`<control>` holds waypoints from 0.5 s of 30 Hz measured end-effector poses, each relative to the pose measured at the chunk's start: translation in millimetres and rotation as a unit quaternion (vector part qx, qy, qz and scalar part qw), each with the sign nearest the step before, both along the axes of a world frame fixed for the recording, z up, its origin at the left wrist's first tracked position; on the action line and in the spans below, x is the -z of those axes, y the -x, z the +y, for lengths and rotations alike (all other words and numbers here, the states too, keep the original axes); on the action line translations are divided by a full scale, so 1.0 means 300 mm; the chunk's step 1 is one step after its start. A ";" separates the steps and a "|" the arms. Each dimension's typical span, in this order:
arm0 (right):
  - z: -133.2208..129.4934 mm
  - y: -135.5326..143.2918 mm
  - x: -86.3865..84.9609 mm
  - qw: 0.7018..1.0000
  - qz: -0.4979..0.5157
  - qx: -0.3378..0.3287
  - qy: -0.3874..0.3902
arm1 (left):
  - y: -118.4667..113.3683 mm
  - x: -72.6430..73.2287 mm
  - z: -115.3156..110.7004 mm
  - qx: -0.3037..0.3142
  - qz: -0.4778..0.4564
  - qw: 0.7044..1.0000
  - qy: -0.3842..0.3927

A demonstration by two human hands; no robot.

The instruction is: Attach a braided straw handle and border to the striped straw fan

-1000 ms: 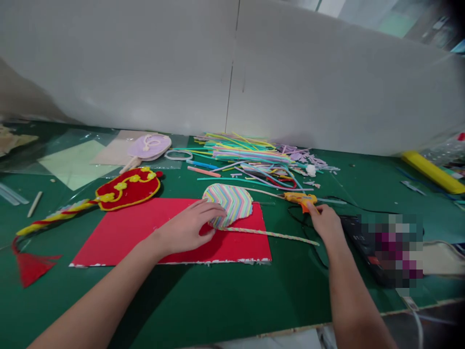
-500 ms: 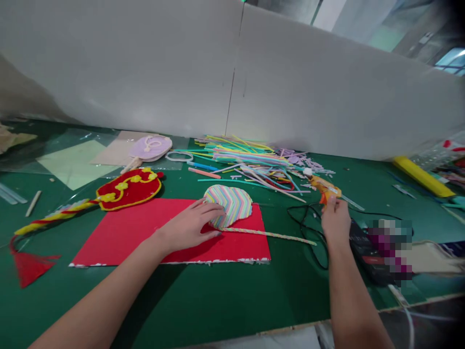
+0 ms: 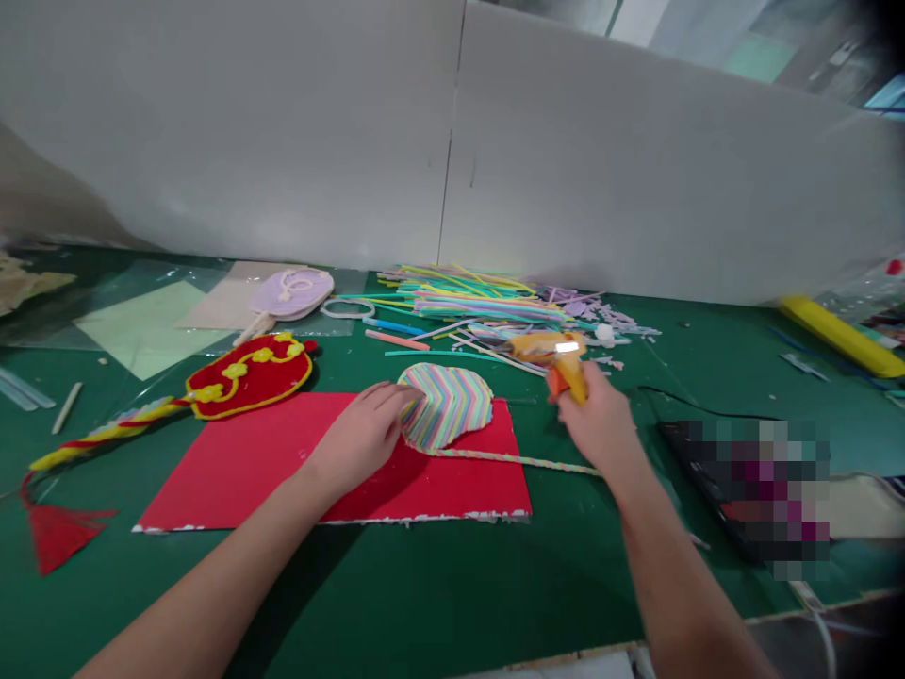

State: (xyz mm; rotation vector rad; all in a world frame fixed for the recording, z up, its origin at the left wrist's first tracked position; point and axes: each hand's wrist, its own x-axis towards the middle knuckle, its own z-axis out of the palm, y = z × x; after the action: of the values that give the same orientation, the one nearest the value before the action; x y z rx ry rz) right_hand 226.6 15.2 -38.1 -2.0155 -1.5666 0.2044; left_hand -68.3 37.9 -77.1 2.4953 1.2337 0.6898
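My right hand (image 3: 598,410) is closed round the handle of an orange glue gun (image 3: 555,351), lifted over the table with its nozzle toward the left. My left hand (image 3: 374,424) pinches the left edge of a pastel-striped rounded fan piece (image 3: 452,401), which lies over a red board (image 3: 261,462). Along the fan piece's lower edge starts a thin twisted pastel cord (image 3: 537,461), running right until it passes behind my right wrist. The tips of my left fingers are partly hidden at the edge.
A red fan with yellow trim (image 3: 247,377) and a red tassel (image 3: 67,538) lie left. Behind are a lilac fan (image 3: 293,294) and a pile of pastel pipe cleaners (image 3: 467,297). A partly blurred dark device (image 3: 714,490) and a yellow bar (image 3: 841,335) are at right.
My right hand has brought the glue gun left and turned its nozzle leftward, closer to the striped fan piece. My left fingers have drawn together on the piece's left edge.
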 end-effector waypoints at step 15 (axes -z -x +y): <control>0.049 0.050 0.203 0.979 0.152 -0.135 0.001 | -0.019 0.028 0.021 -0.057 -0.286 0.924 0.246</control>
State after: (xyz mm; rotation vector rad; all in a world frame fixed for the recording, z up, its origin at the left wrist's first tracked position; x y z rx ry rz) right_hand 211.6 29.7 -99.0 -1.6708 -1.6301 0.5907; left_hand -62.5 44.2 -85.6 1.6619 1.1449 0.9154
